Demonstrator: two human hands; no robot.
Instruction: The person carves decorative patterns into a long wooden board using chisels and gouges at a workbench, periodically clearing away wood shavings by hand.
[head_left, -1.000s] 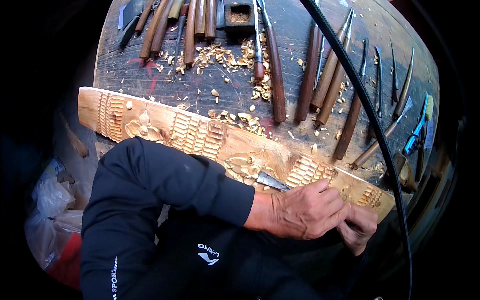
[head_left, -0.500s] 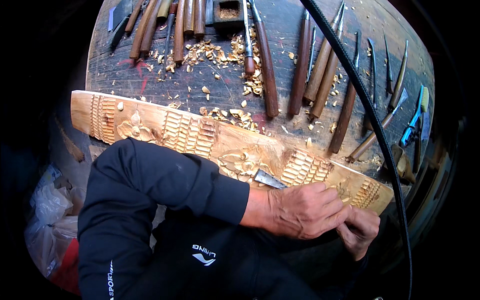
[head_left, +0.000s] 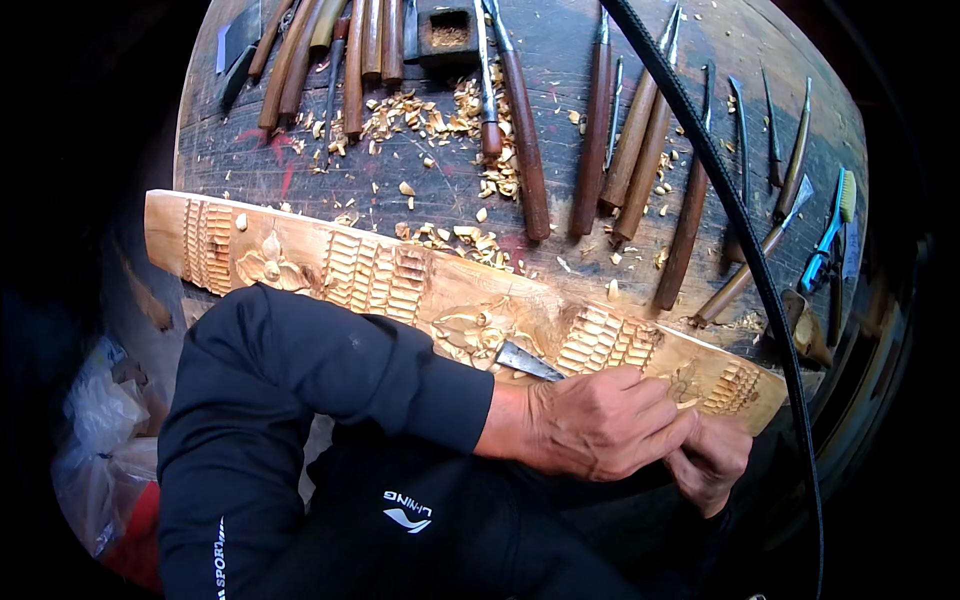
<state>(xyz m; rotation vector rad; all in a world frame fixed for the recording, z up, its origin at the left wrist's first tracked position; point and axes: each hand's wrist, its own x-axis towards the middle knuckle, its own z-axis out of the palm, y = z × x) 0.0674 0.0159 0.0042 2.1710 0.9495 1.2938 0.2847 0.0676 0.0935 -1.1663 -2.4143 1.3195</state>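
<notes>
Head view: the workbench (head_left: 370,190) is bordered, along its near edge, by a carved board (head_left: 452,285). Over its right portion the left hand (head_left: 605,425) is curled tight and met by the right hand (head_left: 712,462), fingers bent, contents undeterminable. A metal-bladed tool (head_left: 526,362) is gripped by the former.

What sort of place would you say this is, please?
This looks like a woodcarving workshop: a carved wooden board with floral relief, wood shavings scattered on the worn worktop, and many wooden-handled tools laid out there all suggest it.
</notes>
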